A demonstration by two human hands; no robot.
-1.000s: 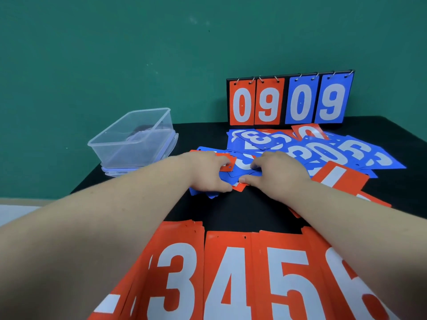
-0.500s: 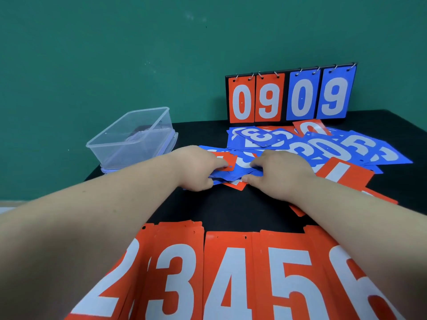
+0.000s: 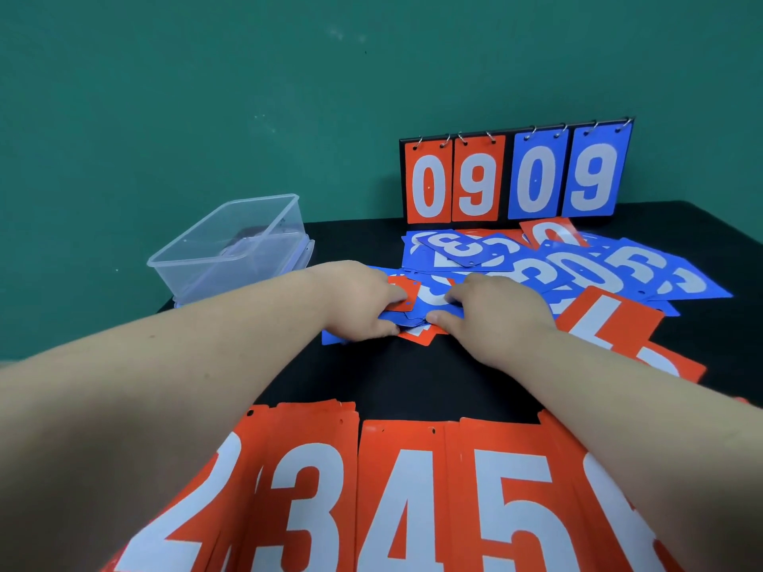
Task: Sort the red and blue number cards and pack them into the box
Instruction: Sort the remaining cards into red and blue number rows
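A small mixed stack of blue and red cards (image 3: 431,301) sits mid-table (image 3: 392,373), its left edge pinched by the left hand (image 3: 359,299) and its right edge by the right hand (image 3: 497,313). Loose blue cards (image 3: 578,270) spread behind it. Sorted red cards (image 3: 396,489) line the near edge. The clear box (image 3: 231,249) stands to the left, and the scoreboard (image 3: 516,175) stands at the back.

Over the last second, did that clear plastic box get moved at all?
No. The clear box keeps its place at the far-left corner of the table, just as far left of the scoreboard; only the view shifted.
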